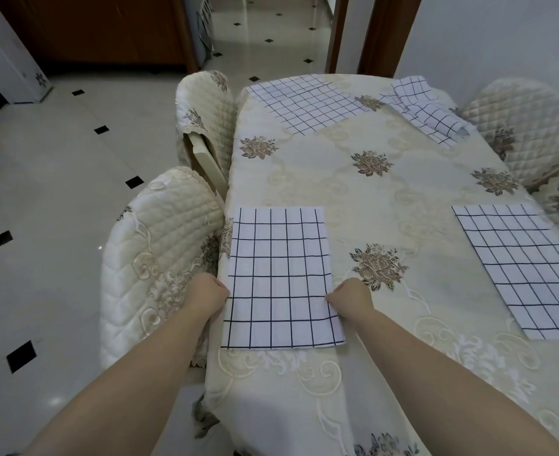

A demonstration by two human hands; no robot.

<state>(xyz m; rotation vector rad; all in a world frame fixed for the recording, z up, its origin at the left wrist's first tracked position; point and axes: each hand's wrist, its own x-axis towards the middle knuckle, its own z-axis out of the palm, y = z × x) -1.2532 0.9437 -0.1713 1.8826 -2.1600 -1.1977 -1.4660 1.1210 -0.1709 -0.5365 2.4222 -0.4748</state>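
A white cloth with a dark grid pattern lies flat and folded into a rectangle at the near left part of the table. My left hand pinches its left edge with curled fingers. My right hand pinches its right edge the same way. Both hands sit about two thirds of the way down the cloth.
Another flat grid cloth lies at the right edge, one more at the far end, and a crumpled one at the far right. Quilted chairs stand along the left side and the right. Tiled floor lies to the left.
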